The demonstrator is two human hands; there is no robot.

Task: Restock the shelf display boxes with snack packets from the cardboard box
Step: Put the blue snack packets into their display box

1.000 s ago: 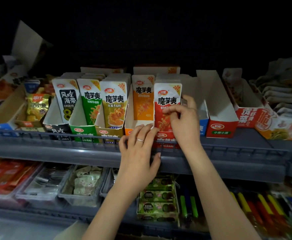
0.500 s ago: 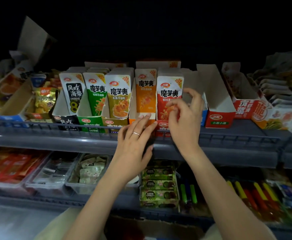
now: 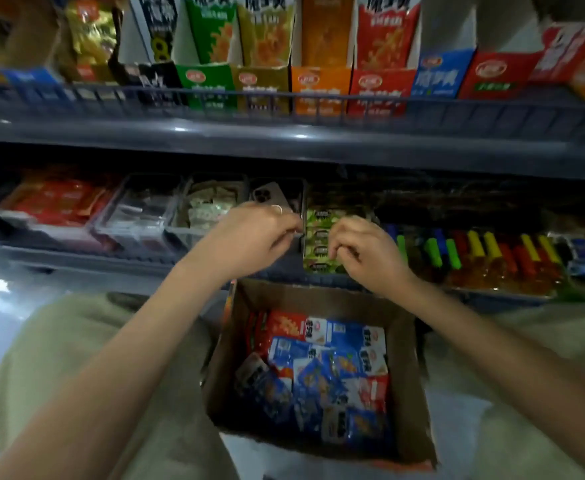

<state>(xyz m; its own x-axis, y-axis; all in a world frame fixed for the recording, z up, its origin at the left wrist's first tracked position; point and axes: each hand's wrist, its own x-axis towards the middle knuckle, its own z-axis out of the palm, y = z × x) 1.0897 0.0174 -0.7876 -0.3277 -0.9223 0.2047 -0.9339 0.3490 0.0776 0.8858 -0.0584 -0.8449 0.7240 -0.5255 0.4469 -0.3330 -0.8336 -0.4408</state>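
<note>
Along the top runs the upper shelf (image 3: 284, 133), its grey rail in front of a row of display boxes (image 3: 320, 84): black, green, olive, orange, red, blue and red again. Packets stand upright in the boxes from black through to the first red.

On the lower shelf (image 3: 76, 261), from the left, sit a tray of red packs (image 3: 52, 206), a clear tray (image 3: 138, 216), and a tray of pale packs (image 3: 204, 209). A phone (image 3: 272, 197) lies in the next tray, camera side up.

The left hand (image 3: 249, 237) hangs in front of that phone tray, a ring on one finger. Its fingers are bent, the tips drawn in toward the thumb, and nothing shows between them. Just to its right stands a green box (image 3: 319, 237) of stacked green packs. The right hand (image 3: 364, 251) hovers before this box, fingers curled toward the palm, with nothing visible in its hold. The two hands are near each other but apart; blur hides the finer detail of the fingertips.

Below the hands, between the person's pale-trousered knees (image 3: 59, 358), lies the open cardboard box (image 3: 412, 393). Inside it is a loose heap of snack packets (image 3: 325, 368), mostly blue with some red and white, lying flat and overlapping.

Further right on the lower shelf lies a row of tubes (image 3: 492, 251) with green, yellow, red and blue caps.
</note>
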